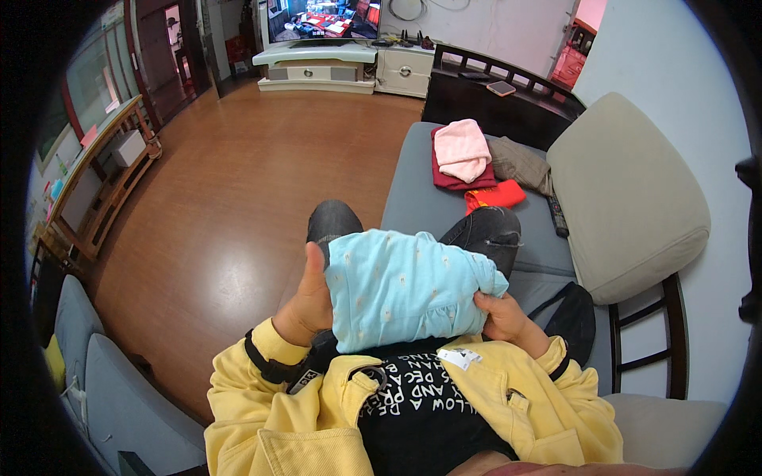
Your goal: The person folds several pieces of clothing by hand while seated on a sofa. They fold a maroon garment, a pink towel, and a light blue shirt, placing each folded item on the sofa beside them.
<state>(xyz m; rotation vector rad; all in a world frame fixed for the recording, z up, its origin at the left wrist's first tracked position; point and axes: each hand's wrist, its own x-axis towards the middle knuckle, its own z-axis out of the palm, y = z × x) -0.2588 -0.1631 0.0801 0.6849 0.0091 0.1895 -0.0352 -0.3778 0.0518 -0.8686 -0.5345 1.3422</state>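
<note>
A light blue garment [405,289] with a small scattered print is held folded in a rough rectangle above my lap. My left hand [311,297] grips its left edge, thumb pointing up and fingers hidden behind the cloth. At the lower right corner, my right hand [508,319] pinches the fabric, thumb on top. A gathered seam shows near that corner, and the cloth's right end is a little bunched. Under the garment are my knees in dark jeans [333,218].
On the grey sofa [413,170] to the right lie a folded pink cloth [463,151] on a dark red one, a bright red cloth [496,195], a brown garment [520,165] and a remote control [558,216]. A phone [501,89] rests on the dark armrest. A wooden shelf [119,202] stands left.
</note>
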